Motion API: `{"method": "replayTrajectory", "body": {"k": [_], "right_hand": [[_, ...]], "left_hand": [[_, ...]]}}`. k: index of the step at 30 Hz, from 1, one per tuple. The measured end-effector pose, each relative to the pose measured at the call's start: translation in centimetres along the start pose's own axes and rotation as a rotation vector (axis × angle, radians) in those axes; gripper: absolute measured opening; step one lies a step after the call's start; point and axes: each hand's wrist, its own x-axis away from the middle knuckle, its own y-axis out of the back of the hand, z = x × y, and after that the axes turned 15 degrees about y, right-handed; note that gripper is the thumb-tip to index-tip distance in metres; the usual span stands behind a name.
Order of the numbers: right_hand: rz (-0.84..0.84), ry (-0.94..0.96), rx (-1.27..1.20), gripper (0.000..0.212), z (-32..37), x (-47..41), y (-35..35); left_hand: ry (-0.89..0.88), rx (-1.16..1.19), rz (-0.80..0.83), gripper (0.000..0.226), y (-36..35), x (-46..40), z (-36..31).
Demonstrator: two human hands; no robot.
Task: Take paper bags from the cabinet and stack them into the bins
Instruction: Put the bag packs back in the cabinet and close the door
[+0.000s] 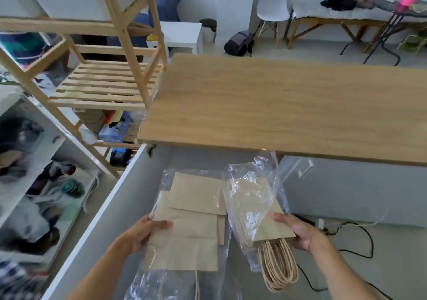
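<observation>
My left hand (147, 231) grips a flat stack of brown paper bags (187, 235) lying partly in a clear plastic wrap, thumb on top of its left edge. My right hand (298, 231) holds a second bundle of brown paper bags (256, 209) inside a crumpled clear plastic sleeve (251, 179), with twisted paper handles (278, 267) hanging out at the bottom. Both bundles are held low, in front of the wooden cabinet top (288, 105). No bin is recognisable in view.
An open white door panel (97, 211) slants along my left. A wooden slatted rack (104, 84) stands behind it, with cluttered white shelves (34, 184) at far left. Black cables (360, 242) lie on the floor at right. A white chair (272, 10) and bench stand further back.
</observation>
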Motion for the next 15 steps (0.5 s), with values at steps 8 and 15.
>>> {"method": "replayTrajectory", "body": {"k": [8,15], "right_hand": [[-0.116,0.032,0.004,0.093,-5.0,-10.3,3.0],[-0.155,0.133,0.145,0.118,-5.9,-25.3,5.3]], "left_hand": [[-0.153,0.067,-0.137,0.024,0.7,-11.0,-4.5],[-0.252,0.009,-0.185,0.017,2.9,-26.4,-10.9]]}}
